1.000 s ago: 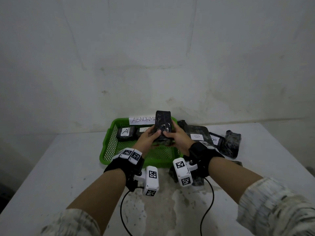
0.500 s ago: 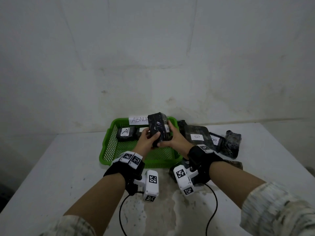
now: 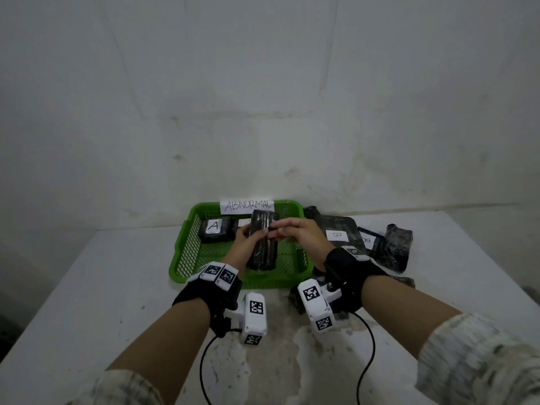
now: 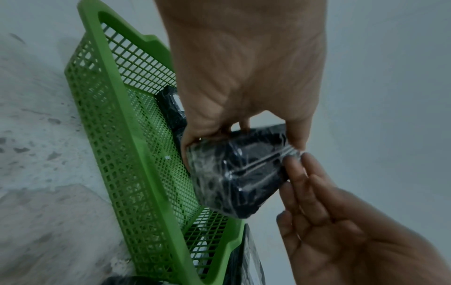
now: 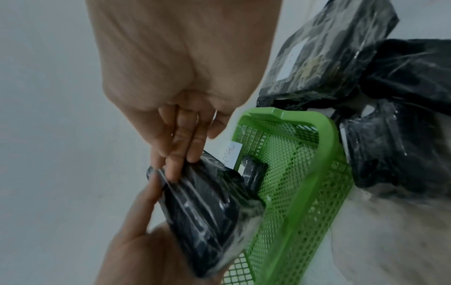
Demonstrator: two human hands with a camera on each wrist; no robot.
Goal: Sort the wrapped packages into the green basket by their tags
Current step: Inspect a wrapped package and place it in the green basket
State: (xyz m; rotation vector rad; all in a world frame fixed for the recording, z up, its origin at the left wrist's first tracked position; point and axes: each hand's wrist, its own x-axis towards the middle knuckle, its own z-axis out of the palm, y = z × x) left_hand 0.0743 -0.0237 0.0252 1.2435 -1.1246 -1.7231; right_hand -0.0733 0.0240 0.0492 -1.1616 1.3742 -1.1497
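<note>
My left hand [image 3: 248, 244] grips a black plastic-wrapped package [image 3: 263, 249] over the green basket [image 3: 263, 283]; no tag shows on the side facing me. My right hand [image 3: 287, 230] has straight fingers, and their tips touch the package's far end. The left wrist view has the package [image 4: 234, 173] in my left hand [image 4: 241, 131], with the right hand's fingers [image 4: 307, 173] against its edge. In the right wrist view the right fingers [image 5: 180, 150] lie on the package [image 5: 207, 202] above the basket [image 5: 317, 192].
The basket carries a paper label reading ABNORMAL [image 3: 247, 205] and holds a package tagged A [image 3: 214, 229] at its back left. To its right on the white table lie two packages tagged B [image 3: 336, 233] [image 3: 368, 240] and a black bundle [image 3: 396, 251]. A wall stands close behind.
The package has turned and come lower over the basket. My right hand has let go of its grip and now only touches the far end with straight fingers; the left still holds it.
</note>
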